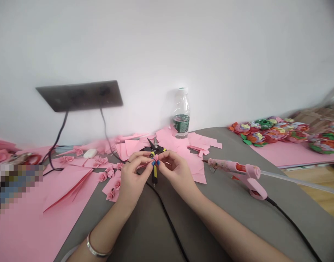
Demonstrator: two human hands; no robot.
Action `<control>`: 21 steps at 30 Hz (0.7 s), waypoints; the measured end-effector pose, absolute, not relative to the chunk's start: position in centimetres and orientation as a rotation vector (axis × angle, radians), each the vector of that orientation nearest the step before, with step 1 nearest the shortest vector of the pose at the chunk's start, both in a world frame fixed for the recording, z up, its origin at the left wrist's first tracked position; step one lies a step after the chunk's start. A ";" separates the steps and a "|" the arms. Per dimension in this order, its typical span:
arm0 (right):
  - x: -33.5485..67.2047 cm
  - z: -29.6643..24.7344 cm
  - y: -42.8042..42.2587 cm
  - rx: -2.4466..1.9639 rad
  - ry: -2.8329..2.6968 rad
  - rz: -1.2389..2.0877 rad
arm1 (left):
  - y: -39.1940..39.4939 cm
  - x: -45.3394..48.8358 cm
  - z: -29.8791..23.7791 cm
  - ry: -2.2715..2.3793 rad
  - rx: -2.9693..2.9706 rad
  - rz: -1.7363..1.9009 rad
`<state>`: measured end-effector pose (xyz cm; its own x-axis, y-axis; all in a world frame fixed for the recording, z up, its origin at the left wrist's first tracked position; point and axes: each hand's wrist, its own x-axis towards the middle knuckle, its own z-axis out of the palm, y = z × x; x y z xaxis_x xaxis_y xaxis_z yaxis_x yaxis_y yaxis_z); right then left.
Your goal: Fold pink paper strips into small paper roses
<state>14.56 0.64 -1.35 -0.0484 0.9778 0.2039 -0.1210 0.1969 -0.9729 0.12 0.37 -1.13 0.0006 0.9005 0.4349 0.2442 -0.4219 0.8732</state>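
Between the fingertips of both hands is a small folded piece of pink paper [156,157]. My left hand [135,178] pinches it from the left, and my right hand [175,173] pinches it from the other side. Just behind and beneath the fingers lie black-and-yellow pliers or cutters [155,174], partly hidden by the hands. Several small pink paper roses [110,171] lie to the left of my left hand. Loose pink paper pieces [195,163] spread behind and to the right of my right hand.
A pink glue gun [238,169] with a clear glue stick rests on the grey table [227,225] at right. A plastic bottle [181,112] stands by the wall. Colourful paper flowers [276,133] lie far right. A black cable [167,214] crosses the table. A socket panel [82,96] is left.
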 end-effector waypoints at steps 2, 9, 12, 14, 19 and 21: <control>14.6 -1.3 0.6 -0.946 -1.249 1.131 | 0.4 0.0 -1.1 1.232 1.821 1.458; 14.5 -1.5 0.6 -1.035 -1.286 1.095 | 0.2 0.3 -1.2 1.315 1.735 1.370; 14.5 -1.5 0.6 -1.048 -1.322 1.068 | 0.2 0.4 -1.1 1.343 1.750 1.343; 14.4 -1.6 0.5 -1.051 -1.338 1.051 | 0.2 0.4 -1.0 1.347 1.792 1.337; 14.5 -1.7 0.4 -1.032 -1.428 1.024 | 0.3 0.3 -1.3 1.324 1.905 1.345; 14.6 -1.6 0.5 -1.022 -1.445 1.000 | 0.3 0.2 -1.4 1.334 1.917 1.339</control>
<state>14.60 0.45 -1.62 -0.0800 0.9570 0.2787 0.0761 0.2847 -0.9556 0.20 0.31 -1.43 0.0629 0.8869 0.4576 0.4545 -0.4337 0.7780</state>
